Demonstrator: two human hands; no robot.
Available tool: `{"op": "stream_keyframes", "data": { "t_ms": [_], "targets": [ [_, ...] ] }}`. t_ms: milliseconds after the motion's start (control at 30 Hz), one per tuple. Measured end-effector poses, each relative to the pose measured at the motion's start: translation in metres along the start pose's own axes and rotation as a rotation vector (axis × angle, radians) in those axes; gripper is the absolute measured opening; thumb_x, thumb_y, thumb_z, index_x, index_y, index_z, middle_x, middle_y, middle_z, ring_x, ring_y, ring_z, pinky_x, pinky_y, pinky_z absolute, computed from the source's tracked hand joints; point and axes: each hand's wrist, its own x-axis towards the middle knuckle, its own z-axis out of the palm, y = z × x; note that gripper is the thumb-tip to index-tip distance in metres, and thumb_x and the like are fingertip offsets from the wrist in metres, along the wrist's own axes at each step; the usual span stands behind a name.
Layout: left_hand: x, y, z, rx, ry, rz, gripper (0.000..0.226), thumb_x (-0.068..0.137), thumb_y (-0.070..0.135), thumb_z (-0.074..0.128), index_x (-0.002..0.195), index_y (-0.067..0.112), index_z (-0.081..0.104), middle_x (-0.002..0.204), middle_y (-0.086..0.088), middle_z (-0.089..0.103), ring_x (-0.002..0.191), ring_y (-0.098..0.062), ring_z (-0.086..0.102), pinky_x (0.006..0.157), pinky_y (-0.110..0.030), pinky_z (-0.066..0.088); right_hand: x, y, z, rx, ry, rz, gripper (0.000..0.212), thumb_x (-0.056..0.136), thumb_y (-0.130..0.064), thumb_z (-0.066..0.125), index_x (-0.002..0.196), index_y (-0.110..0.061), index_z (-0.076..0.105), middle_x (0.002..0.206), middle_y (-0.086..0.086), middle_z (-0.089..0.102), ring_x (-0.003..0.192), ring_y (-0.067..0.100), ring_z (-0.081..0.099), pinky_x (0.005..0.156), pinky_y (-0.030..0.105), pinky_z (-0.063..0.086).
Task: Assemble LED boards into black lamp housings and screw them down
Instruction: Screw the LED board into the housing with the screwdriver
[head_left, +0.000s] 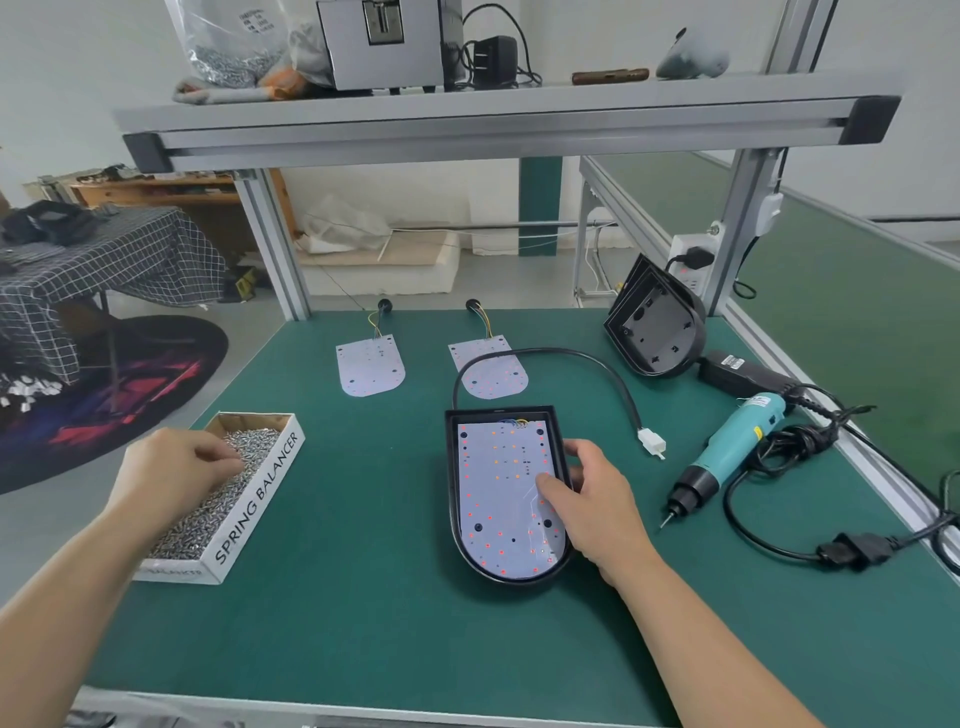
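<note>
While the left hand (176, 467) digs into the open cardboard box (254, 499), its fingertips bunch together on the heap of screws (208, 514), pinching at them. Whether one is already caught between them I cannot tell. The box lies directly under that hand, tilted toward the work, so fasteners are a short reach away.

The right hand (597, 504) steadies the job. Its thumb presses flat on the LED board (498, 499), and its other fingers curl over the right wall of the black housing (453, 493). That clamp probably keeps the board seated and its holes lined up until the first screw goes in. The board sits inside the housing, which lies between the two hands and closer to the right one. No screw heads are plain on it, so fastening looks not yet begun.

Just to the right of the right hand lies the teal electric screwdriver (727, 452), tip toward the person, ready for that hand to lift. Beyond the hands two spare boards (370, 366) wait flat on the green mat (363, 597). Further off to the right, empty housings (657, 332) lean in a stack, queued for later rounds.
</note>
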Motion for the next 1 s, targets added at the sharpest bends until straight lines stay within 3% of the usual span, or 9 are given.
{"op": "stream_keyframes", "data": {
  "t_ms": [200,367,467,667,767,1000],
  "targets": [
    [0.003,0.002,0.001,0.019,-0.028,0.022,0.020,0.090,0.014,0.073,0.072,0.017,0.079,0.053,0.003,0.069,0.062,-0.024,0.070,0.080,-0.038,0.056,-0.001,0.000,-0.001,0.001,-0.001,-0.002,0.029,0.087,-0.019,0.066,0.103,-0.041,0.056,0.089,0.001,0.075,0.082,0.020,0.070,0.079,0.040,0.059],
    [0.004,0.002,0.002,0.033,0.008,0.026,0.020,0.083,0.013,0.080,0.065,0.021,0.074,0.052,0.003,0.068,0.058,-0.023,0.067,0.062,-0.030,0.052,0.000,0.000,0.000,0.006,0.002,-0.002,0.029,0.087,-0.019,0.066,0.103,-0.041,0.056,0.087,-0.001,0.075,0.083,0.020,0.070,0.080,0.039,0.058],
    [0.006,0.001,0.001,0.066,0.006,0.027,0.017,0.081,0.013,0.081,0.067,0.019,0.076,0.057,0.004,0.070,0.060,-0.022,0.067,0.063,-0.031,0.053,0.000,0.000,-0.001,0.009,0.002,0.000,0.030,0.087,-0.019,0.066,0.107,-0.039,0.057,0.088,-0.002,0.075,0.083,0.019,0.071,0.080,0.038,0.058],
    [0.005,0.001,0.005,0.366,-0.150,0.115,0.020,0.079,0.015,0.080,0.064,0.027,0.078,0.066,0.007,0.070,0.069,-0.018,0.064,0.067,-0.034,0.054,0.001,0.000,0.000,-0.004,0.002,0.004,0.029,0.087,-0.019,0.066,0.111,-0.035,0.058,0.086,-0.003,0.075,0.081,0.019,0.071,0.078,0.039,0.058],
    [0.005,-0.001,0.009,0.396,-0.105,0.117,0.025,0.081,0.019,0.078,0.059,0.028,0.068,0.066,0.008,0.065,0.067,-0.016,0.059,0.061,-0.031,0.045,0.000,0.001,0.000,-0.009,0.004,0.001,0.029,0.087,-0.020,0.067,0.109,-0.037,0.057,0.086,-0.002,0.075,0.082,0.020,0.070,0.079,0.040,0.058],
    [0.003,-0.006,0.009,0.292,-0.013,0.132,0.032,0.088,0.024,0.075,0.061,0.024,0.059,0.061,0.003,0.064,0.063,-0.022,0.059,0.061,-0.036,0.048,0.000,0.001,-0.001,-0.009,0.007,-0.005,0.030,0.087,-0.020,0.067,0.112,-0.034,0.058,0.083,-0.002,0.075,0.080,0.019,0.070,0.079,0.039,0.058]
  ]
}}
